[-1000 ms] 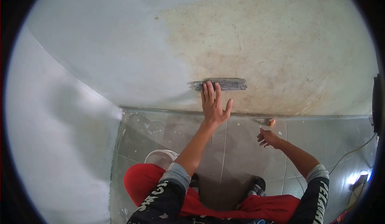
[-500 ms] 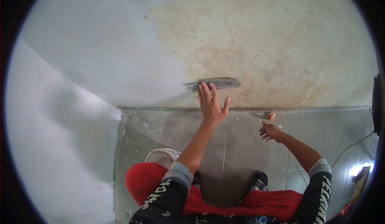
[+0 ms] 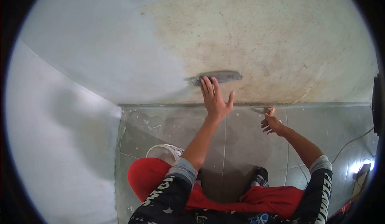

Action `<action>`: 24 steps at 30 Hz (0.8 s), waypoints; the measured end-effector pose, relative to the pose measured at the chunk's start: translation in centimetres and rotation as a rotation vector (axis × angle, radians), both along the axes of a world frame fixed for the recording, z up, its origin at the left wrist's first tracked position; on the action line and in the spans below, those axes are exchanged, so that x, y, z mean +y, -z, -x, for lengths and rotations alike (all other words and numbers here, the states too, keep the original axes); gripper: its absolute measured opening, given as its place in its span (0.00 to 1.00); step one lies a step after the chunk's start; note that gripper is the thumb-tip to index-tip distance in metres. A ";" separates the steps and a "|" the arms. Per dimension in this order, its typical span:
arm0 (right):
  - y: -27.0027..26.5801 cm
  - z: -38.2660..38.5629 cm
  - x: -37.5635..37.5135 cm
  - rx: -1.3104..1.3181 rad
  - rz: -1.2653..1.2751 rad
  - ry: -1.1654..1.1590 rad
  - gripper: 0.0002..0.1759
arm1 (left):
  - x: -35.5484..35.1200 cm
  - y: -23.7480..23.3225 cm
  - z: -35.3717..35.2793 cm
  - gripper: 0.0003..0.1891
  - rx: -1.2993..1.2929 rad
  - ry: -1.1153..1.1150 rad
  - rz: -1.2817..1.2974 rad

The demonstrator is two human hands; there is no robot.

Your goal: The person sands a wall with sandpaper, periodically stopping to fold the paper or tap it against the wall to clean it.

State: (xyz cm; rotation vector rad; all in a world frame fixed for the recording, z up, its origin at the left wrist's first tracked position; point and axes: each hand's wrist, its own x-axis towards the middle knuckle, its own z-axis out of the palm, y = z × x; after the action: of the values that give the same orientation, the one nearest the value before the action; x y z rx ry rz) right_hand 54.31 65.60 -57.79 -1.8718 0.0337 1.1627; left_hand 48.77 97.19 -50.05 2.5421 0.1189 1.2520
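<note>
My left hand (image 3: 216,102) is raised to the wall, its fingers stretched over a long, flat grey tool, like a trowel blade (image 3: 228,76), that lies against the wall. The thumb stands out to the right. Any handle under the fingers is hidden. My right hand (image 3: 273,124) hovers low over the floor with loosely bent, parted fingers and nothing visible in them. Right by its fingertips, at the foot of the wall, is a small tool with an orange and white end (image 3: 272,111) and a thin flat part pointing left.
The wall (image 3: 260,35) is pale grey-white on the left and stained yellowish on the right. A white bucket (image 3: 160,148) stands by my left knee on grey floor tiles (image 3: 240,143). At the right are a cable (image 3: 353,143) and a bright lamp (image 3: 361,168).
My left hand and the grey tool have slid slightly up and right along the wall. My right hand has moved a little closer to the orange-ended tool. The view has shifted slightly.
</note>
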 end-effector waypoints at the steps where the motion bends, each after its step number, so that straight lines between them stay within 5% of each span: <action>1: -0.4 0.0 0.1 -0.030 -0.002 -0.011 0.43 | -0.2 0.1 0.4 0.55 0.071 0.010 -0.004; 4: -1.3 0.3 -0.4 -0.044 -0.013 -0.022 0.43 | -0.4 -1.6 0.2 0.55 0.021 -0.001 0.021; 8: -1.1 0.4 -1.6 -0.024 -0.005 0.011 0.43 | 3.8 -17.4 -1.6 0.54 -0.298 -0.063 -0.074; 11: -1.0 0.4 -2.2 0.007 0.043 0.051 0.42 | 4.3 -17.9 -2.2 0.55 -0.303 -0.091 -0.086; 15: -1.5 -0.3 -1.3 0.004 0.008 0.060 0.42 | 1.3 -3.7 -1.5 0.55 -0.160 -0.031 -0.008; 17: -1.3 -0.2 -0.7 -0.028 -0.001 0.044 0.42 | 0.6 -3.4 0.2 0.53 -0.077 -0.027 0.025; 20: -1.7 -0.4 -0.9 -0.027 -0.014 0.025 0.43 | 0.2 -6.9 -0.3 0.52 -0.076 -0.025 0.064; 24: -1.6 -0.4 -1.1 -0.004 0.012 0.052 0.44 | 1.5 -18.0 -1.4 0.51 -0.149 -0.049 -0.079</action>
State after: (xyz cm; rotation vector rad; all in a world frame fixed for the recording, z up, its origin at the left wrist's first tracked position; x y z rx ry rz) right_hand 54.71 64.47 -56.23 -1.8726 0.0870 1.1260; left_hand 50.15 98.72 -32.01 2.5144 0.1017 1.4875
